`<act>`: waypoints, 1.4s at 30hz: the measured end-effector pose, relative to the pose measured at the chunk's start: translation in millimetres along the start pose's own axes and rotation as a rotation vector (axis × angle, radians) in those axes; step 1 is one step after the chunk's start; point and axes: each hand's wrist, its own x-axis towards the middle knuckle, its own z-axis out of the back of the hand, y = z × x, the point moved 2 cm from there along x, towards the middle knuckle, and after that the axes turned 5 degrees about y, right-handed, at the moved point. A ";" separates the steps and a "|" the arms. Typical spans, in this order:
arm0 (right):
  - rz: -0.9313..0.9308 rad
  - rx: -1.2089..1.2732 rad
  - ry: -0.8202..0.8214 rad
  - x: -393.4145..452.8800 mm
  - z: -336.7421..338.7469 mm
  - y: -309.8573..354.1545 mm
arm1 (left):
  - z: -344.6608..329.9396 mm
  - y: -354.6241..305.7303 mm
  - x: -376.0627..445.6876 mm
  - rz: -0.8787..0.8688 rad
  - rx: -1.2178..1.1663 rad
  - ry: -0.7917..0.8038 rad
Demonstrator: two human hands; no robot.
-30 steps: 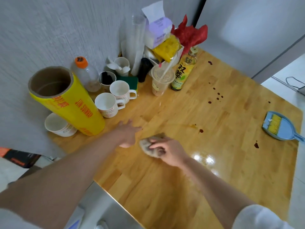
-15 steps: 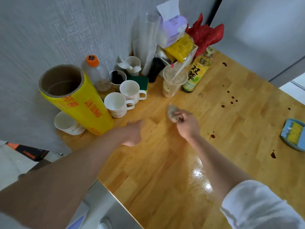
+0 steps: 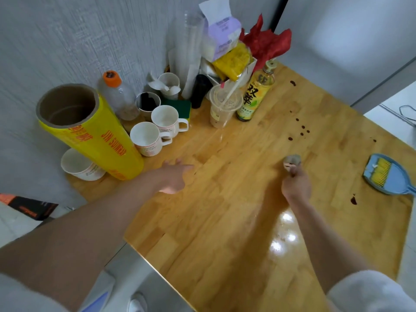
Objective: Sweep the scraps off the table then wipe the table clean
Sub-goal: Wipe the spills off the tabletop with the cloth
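My right hand [image 3: 295, 184]: grips crumpled grey-brown rag [image 3: 292, 161] on glossy wooden table [image 3: 225, 221]. My left hand [image 3: 174, 177]: fingers loose, flat on table.

Soft, even daylight fills my view. Overhead lamps throw white glare spots on the glossy table [image 3: 281, 230] near my right forearm. My right hand [image 3: 296, 184] smears with motion blur. Far walls bow at the edges; shadows stay faint.

Mugs [image 3: 155, 134], a yellow roll [image 3: 94, 136] and bottles [image 3: 255, 95] crowd the bench's [image 3: 225, 221] far-left corner; a dustpan [image 3: 386, 175] lies near the right edge; the middle is open.
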 end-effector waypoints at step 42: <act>0.352 0.257 0.186 -127.2 -6.1 -49.1 | -28.2 -9.3 18.2 0.081 0.252 -0.122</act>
